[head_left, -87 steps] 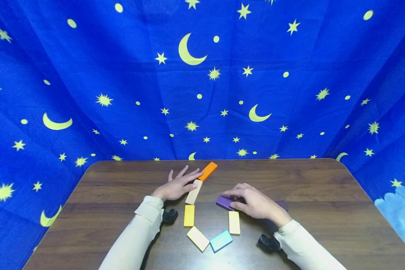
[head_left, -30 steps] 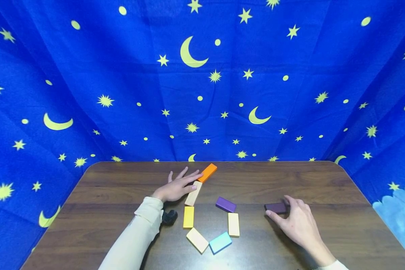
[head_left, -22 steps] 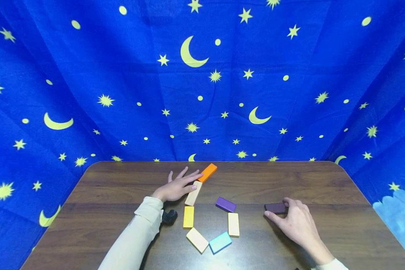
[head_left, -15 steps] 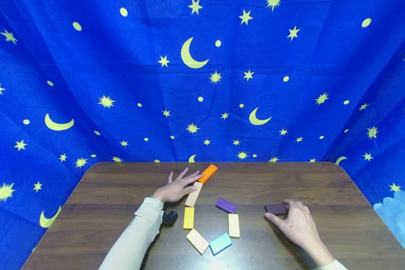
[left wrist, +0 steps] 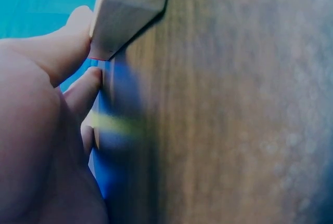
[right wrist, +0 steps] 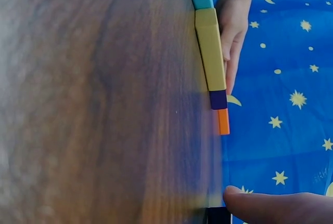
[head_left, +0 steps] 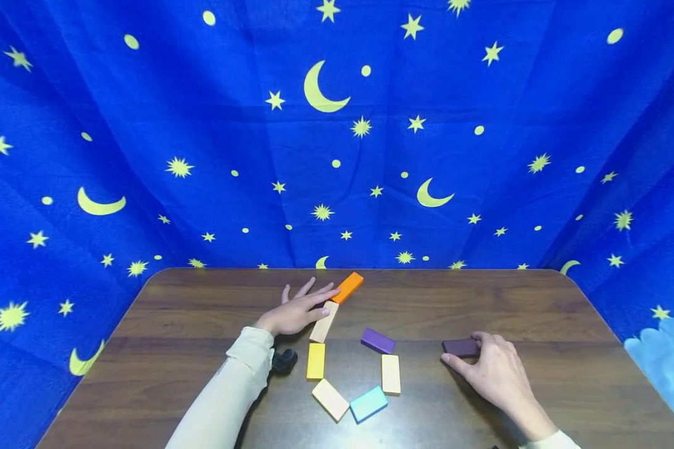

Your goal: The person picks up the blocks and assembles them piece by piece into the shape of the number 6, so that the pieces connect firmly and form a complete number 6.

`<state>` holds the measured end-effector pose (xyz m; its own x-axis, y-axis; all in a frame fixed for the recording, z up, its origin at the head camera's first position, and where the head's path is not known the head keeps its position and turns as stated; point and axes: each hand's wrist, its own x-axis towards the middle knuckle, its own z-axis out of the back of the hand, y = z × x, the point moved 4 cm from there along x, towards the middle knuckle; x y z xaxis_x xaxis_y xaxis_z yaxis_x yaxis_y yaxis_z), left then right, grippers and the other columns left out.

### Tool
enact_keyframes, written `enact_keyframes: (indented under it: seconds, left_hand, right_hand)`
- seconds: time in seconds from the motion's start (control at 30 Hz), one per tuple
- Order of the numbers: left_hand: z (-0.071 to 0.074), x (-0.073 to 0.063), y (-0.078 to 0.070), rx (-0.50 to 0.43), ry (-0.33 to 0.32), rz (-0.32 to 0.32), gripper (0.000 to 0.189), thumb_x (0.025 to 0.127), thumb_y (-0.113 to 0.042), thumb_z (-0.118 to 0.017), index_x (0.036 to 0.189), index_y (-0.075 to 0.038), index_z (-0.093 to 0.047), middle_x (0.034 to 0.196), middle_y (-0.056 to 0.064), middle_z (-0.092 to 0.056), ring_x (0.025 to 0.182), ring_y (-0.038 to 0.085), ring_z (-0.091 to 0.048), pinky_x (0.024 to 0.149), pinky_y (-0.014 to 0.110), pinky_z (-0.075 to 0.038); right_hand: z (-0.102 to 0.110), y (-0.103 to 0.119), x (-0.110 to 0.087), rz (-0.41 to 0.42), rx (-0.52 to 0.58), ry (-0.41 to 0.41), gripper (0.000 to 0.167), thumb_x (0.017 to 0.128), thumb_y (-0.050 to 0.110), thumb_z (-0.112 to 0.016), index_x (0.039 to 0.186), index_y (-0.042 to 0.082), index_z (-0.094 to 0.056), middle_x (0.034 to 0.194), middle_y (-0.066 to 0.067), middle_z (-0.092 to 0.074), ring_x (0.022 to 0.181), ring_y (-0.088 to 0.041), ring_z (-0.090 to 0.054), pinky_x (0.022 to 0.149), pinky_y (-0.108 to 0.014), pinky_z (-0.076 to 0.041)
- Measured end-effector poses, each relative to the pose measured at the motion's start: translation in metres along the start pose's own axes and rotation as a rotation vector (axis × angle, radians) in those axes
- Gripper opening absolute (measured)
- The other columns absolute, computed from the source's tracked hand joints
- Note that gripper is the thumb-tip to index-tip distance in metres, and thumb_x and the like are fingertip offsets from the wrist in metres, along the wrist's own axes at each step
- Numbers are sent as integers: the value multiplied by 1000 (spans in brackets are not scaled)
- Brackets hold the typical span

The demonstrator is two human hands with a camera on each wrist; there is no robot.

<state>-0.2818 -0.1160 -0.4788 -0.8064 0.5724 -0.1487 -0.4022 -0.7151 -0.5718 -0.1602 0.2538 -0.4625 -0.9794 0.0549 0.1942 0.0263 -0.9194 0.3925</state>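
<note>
In the head view, my left hand (head_left: 293, 313) lies with straight, spread fingers. Its index fingertip touches the orange block (head_left: 348, 288), and its thumb rests on the plain wooden block (head_left: 323, 322). The left wrist view shows the thumb against that wooden block (left wrist: 132, 13). Over at the right, my right hand (head_left: 497, 368) grips a dark brown-purple block (head_left: 457, 347) lying on the table, thumb at the near side and fingers at the far side. Only an end of the dark block (right wrist: 218, 215) shows in the right wrist view, beside the thumb.
A curved row on the wooden table (head_left: 202, 299) continues with a yellow block (head_left: 316, 362), a pale block (head_left: 331, 400), a blue block (head_left: 369, 404), a cream block (head_left: 390, 375) and a purple block (head_left: 378, 341). Behind the table hangs a blue star-patterned cloth (head_left: 258, 137).
My right hand has left the purple block, moved right and taken hold of the dark block, then stayed there. My left hand has kept its place on the orange and wooden blocks.
</note>
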Motion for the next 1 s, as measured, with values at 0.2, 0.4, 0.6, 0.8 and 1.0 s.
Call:
enact_keyframes:
  seconds: [0.2,0.4,0.6,0.8,1.0]
  left_hand:
    - [-1,0,1,-11,-2,1,52,107,-43,-43,158,-31,-35,166,-5,-23,155,31,3,110,70,17]
    - [-2,-1,2,-15,-8,-14,52,107,-43,-43,158,-31,-35,166,-5,-24,155,32,3,109,70,17]
    - [1,-1,2,-11,-10,-14,52,108,-41,-43,158,-31,-35,165,-4,-24,154,32,2,110,70,17]
    - [3,-2,1,-8,-9,-15,52,108,-40,-44,158,-31,-35,165,-4,-24,154,33,2,109,71,17]
    - [1,0,-1,-13,-7,-8,51,107,-40,-44,157,-31,-36,165,-4,-24,154,33,2,110,70,17]
  right_hand:
    - [1,1,-1,3,7,2,84,75,58,-82,116,-13,-64,107,-32,-66,100,-51,-60,82,-63,-47]
    - [0,1,-1,-7,1,9,82,76,56,-82,115,-12,-64,107,-31,-66,100,-51,-61,81,-63,-47]
    - [0,3,0,2,3,7,77,76,53,-83,114,-12,-65,104,-30,-67,99,-49,-61,82,-62,-47]
    - [1,2,1,-2,3,-3,75,75,51,-84,113,-11,-66,104,-29,-68,99,-50,-61,82,-62,-47]
    - [3,4,1,-7,10,3,78,76,55,-82,114,-11,-66,104,-28,-68,100,-48,-61,81,-60,-48]
